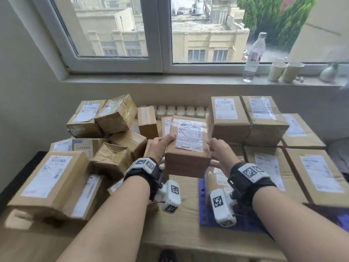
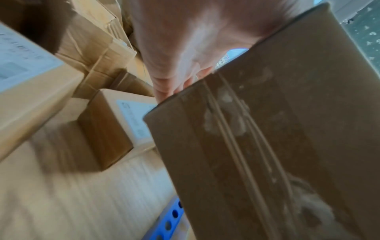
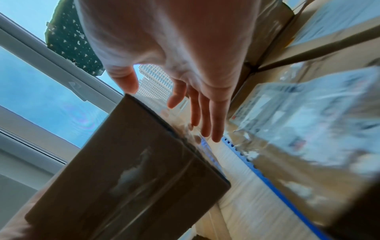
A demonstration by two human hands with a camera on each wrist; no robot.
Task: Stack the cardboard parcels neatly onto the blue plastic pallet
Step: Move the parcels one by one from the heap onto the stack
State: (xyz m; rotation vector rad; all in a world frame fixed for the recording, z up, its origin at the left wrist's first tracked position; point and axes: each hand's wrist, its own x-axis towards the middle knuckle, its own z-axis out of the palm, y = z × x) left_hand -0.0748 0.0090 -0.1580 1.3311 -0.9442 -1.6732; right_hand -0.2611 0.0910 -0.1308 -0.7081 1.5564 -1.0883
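Note:
I hold a taped cardboard parcel (image 1: 187, 148) with a white label above the wooden table. My left hand (image 1: 162, 146) grips its left edge, thumb on top; the left wrist view shows that hand (image 2: 174, 68) wrapped around the parcel's (image 2: 267, 146) edge. My right hand (image 1: 217, 148) is at the parcel's right side. In the right wrist view its fingers (image 3: 205, 116) are straight and spread beside the parcel (image 3: 133, 170), with the thumb at the top edge. The blue plastic pallet (image 1: 203, 205) lies lower right, carrying stacked parcels (image 1: 264, 167).
A loose pile of parcels (image 1: 113, 114) fills the left of the table (image 1: 179, 233), with a large one (image 1: 49, 178) nearest me. Two taller parcels (image 1: 230, 118) stand at the pallet's back. A water bottle (image 1: 254, 57) and paper cups (image 1: 277, 70) sit on the windowsill.

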